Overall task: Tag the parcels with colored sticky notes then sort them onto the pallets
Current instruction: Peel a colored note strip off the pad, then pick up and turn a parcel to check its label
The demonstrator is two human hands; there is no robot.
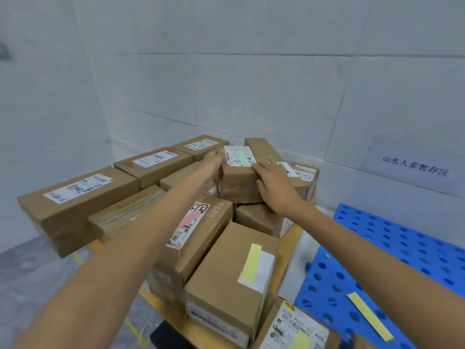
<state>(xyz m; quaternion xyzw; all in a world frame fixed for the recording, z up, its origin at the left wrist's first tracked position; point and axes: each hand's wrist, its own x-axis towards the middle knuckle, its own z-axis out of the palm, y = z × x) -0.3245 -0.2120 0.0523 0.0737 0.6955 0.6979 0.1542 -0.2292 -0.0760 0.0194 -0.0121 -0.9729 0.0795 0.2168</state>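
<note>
Both arms reach forward over the pile. The parcel (239, 180) sits on top of the stack at the far end, between the two hands.

Left hand (213, 167): fingers curled round the parcel's left edge, gripping it. Blur hides how the thumb lies.

Right hand (273, 187): fingers straight and spread, lying flat on the parcel's right front corner, fingertips reaching its top edge. No pinch.

Green note (239, 156): stuck on the white label on the parcel's top, between the two sets of fingers and just beyond the right fingertips.

Below the left forearm, nearer the person than the fingers: a box with a pink note (192, 220). Beside it, under the gap between the arms, a box with a yellow note (251, 263). Long boxes (75, 197) lie in a row to the left of the left fingers.

All the boxes rest on a yellow pallet (293, 244). Right of the right hand, well apart from it, a blue pallet (402, 248) carries a loose yellow strip (370, 317). A sign (415, 166) hangs on the wall, far right of the fingers.
</note>
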